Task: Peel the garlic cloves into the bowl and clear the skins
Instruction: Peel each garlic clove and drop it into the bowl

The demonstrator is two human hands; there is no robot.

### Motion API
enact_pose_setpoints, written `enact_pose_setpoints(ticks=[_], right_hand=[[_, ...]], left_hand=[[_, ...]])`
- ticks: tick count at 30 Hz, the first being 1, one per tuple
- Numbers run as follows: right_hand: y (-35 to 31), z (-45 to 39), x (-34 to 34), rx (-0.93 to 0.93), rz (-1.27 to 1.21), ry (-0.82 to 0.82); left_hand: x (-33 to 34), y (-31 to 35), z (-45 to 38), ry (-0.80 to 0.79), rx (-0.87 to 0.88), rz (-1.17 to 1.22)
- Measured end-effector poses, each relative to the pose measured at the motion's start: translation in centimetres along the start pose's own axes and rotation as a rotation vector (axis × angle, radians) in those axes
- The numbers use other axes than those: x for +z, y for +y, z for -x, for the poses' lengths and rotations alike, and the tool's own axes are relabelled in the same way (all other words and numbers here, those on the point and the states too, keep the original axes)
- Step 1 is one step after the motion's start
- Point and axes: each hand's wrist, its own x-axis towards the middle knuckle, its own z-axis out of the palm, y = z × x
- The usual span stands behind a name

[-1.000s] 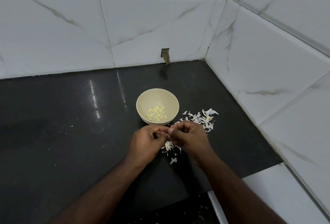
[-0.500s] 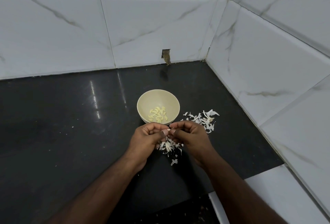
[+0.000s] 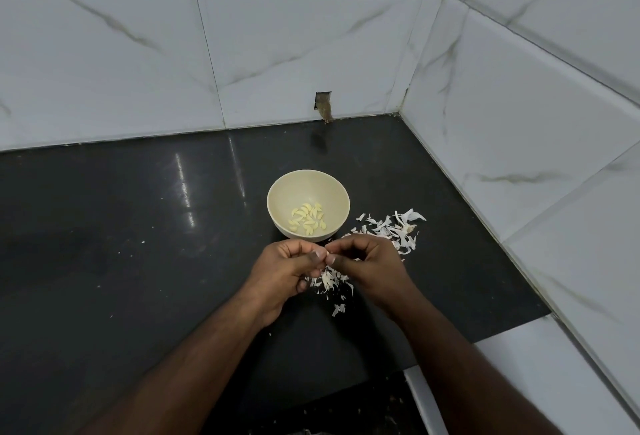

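Note:
A cream bowl (image 3: pixel 308 188) stands on the black counter with several peeled garlic cloves (image 3: pixel 308 218) in its bottom. Just in front of it my left hand (image 3: pixel 284 273) and my right hand (image 3: pixel 369 268) meet fingertip to fingertip, both pinching a small garlic clove (image 3: pixel 329 257) between them; the clove is mostly hidden by the fingers. White garlic skins (image 3: pixel 391 230) lie scattered right of the bowl, and another heap of skins (image 3: pixel 330 280) lies under my hands.
The black counter (image 3: pixel 138 244) ends at marble-tiled walls behind and on the right. A small hole in the back wall (image 3: pixel 323 107) sits behind the bowl. A white ledge (image 3: pixel 519 375) lies at the lower right. Tiny skin flecks dot the counter.
My hands stay together on the clove in front of the bowl, with only small finger shifts. The skins under them show a little more.

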Motion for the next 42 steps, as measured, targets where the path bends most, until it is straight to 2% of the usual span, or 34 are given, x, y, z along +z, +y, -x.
enact_pose_setpoints(ticks=[7, 13, 17, 21, 26, 28, 33, 38, 40, 42], right_hand=[[0.1, 0.3, -0.2, 0.016, 0.075, -0.063], [-0.5, 0.5, 0.1, 0.032, 0.064, 0.049], [-0.4, 0.7, 0.2, 0.014, 0.094, 0.054], [-0.2, 0.7, 0.1, 0.006, 0.179, 0.048], [-0.1, 0.8, 0.4, 0.030, 0.264, 0.109], [-0.3, 0.9, 0.5, 0.096, 0.182, 0.108], [-0.9, 1.2, 0.7, 0.376, -0.201, 0.041], [-1.1, 1.0, 0.5, 0.593, -0.436, -0.062], [-1.2, 1.0, 0.5, 0.617, -0.455, -0.080], [-1.0, 1.1, 0.6, 0.530, -0.385, -0.055]], left_hand=[[-0.4, 0.1, 0.2, -0.054, -0.066, -0.051], [-0.1, 0.0, 0.6, -0.042, -0.003, -0.001], [-0.2, 0.0, 0.6, -0.043, 0.008, -0.028], [-0.1, -0.3, 0.6, -0.022, 0.051, -0.080], [0.3, -0.7, 0.4, 0.048, 0.186, -0.196], [0.2, -0.7, 0.4, 0.047, 0.233, -0.245], [-0.3, -0.9, 0.5, 0.022, 0.389, -0.442], [-0.4, -1.4, 0.7, 0.045, 0.518, -0.572], [-0.5, -1.4, 0.7, 0.052, 0.545, -0.614], [-0.5, -1.4, 0.7, 0.071, 0.518, -0.595]])
